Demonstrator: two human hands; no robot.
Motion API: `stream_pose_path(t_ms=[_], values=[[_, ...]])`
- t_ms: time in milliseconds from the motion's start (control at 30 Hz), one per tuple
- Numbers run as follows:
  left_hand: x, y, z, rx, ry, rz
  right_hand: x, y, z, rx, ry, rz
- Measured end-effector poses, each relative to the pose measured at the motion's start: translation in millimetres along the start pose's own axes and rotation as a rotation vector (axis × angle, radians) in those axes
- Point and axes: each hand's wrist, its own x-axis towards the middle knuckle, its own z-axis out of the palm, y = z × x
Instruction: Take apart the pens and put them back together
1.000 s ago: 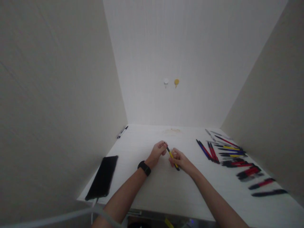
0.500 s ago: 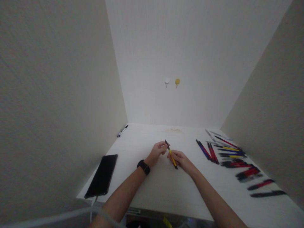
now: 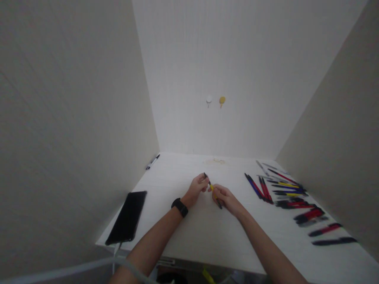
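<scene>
Holding a yellow and black pen (image 3: pixel 211 188) over the middle of the counter (image 3: pixel 207 232), both hands are occupied: the left hand (image 3: pixel 197 187) pinches its dark far end, and the right hand (image 3: pixel 223 196) grasps the barrel. Whether the pen touches the counter cannot be told. Risk noted: the hold appears to be by fingertips, so an uneven pull or twist could let it slip and roll away. Loose pens (image 3: pixel 291 204) lie at right; an outward swing of the right forearm (image 3: pixel 263 240) could scatter them. At left, a snagged white cord (image 3: pixel 117 248) could drag the black phone (image 3: pixel 126 217) off the near edge.
</scene>
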Motion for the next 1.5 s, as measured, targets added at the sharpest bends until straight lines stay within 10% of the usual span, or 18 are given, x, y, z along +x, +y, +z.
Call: stream_pose_path(t_ms=[700,967,1267,1500], values=[[1,6,-2,-0.249,0.055,0.017,-3,-8,5,-0.091,0.017,0.002],[2,11,-8,-0.294,0.252,0.023,-2,-7,3,-0.085,0.075,0.031],[2,-3,-14,0.553,0.523,0.014,-1,-4,1,0.003,0.152,0.026],[-9,-3,-12,1.142,0.419,-0.037,-1,-6,2,0.040,0.206,0.027]])
